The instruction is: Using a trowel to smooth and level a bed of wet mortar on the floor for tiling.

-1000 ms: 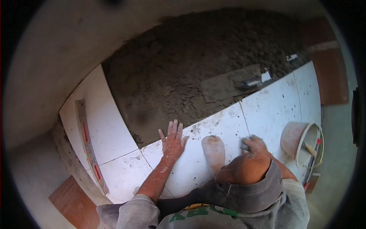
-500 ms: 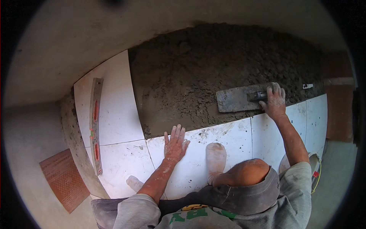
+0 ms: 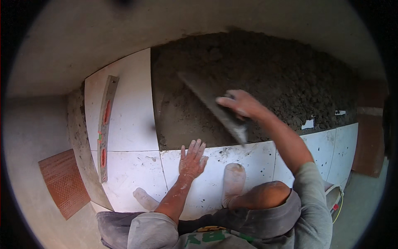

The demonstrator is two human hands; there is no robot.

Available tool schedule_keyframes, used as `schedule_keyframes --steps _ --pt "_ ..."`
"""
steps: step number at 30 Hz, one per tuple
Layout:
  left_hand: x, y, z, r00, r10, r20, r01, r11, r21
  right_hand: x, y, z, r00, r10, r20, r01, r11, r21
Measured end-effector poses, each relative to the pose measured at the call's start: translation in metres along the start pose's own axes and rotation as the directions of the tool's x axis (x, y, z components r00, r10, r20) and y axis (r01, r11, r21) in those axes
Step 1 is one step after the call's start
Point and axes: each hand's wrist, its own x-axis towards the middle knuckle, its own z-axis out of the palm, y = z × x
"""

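Observation:
My right hand (image 3: 241, 103) is closed around the handle of a flat rectangular finishing trowel (image 3: 206, 103), which is blurred by motion. The blade lies slantwise over the grey-brown mortar bed (image 3: 265, 68), its near end close to the tile edge. Whether the whole blade touches the mortar I cannot tell. Fingers outstretched, my left hand (image 3: 192, 162) rests flat on a white tile (image 3: 207, 182), fingertips at the border with the mortar. Nothing is in that hand.
A spirit level (image 3: 107, 128) with red windows lies on the tiles at left. Two white scraps (image 3: 307, 124) sit in the mortar at right. Brown perforated bricks (image 3: 65, 182) stand at far left and right. A whitish bucket (image 3: 334, 194) is at lower right. Walls (image 3: 103, 37) bound the back.
My right hand has swept the trowel leftward across the mortar and turned it from nearly level to slanted. A second white scrap now shows at right. My left hand stays on the tile.

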Motion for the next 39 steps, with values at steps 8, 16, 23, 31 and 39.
schedule_keyframes --steps 8,16,23,31,39 --pt "0.005 0.002 0.007 1.0 -0.02 0.023 0.019 0.999 0.041 0.08 0.016 0.017 0.99 0.072 -0.123 -0.029 0.948 0.318" --pt "0.006 0.006 0.008 0.998 -0.054 0.033 0.053 0.998 0.035 0.038 0.064 -0.042 0.906 0.178 -0.385 -0.061 0.953 0.298" --pt "0.0 0.0 0.011 0.996 -0.087 0.018 0.085 0.994 0.075 -0.002 0.133 -0.126 0.749 0.294 -0.593 -0.244 0.956 0.165" --pt "0.002 0.001 0.011 0.999 -0.051 0.004 0.051 0.999 0.016 -0.027 0.168 -0.199 0.531 0.219 -0.819 -0.2 0.971 0.131" --pt "-0.005 -0.006 0.007 0.997 -0.076 -0.002 0.076 0.996 0.056 0.036 0.06 -0.113 0.735 0.2 -0.648 -0.221 0.974 0.049"
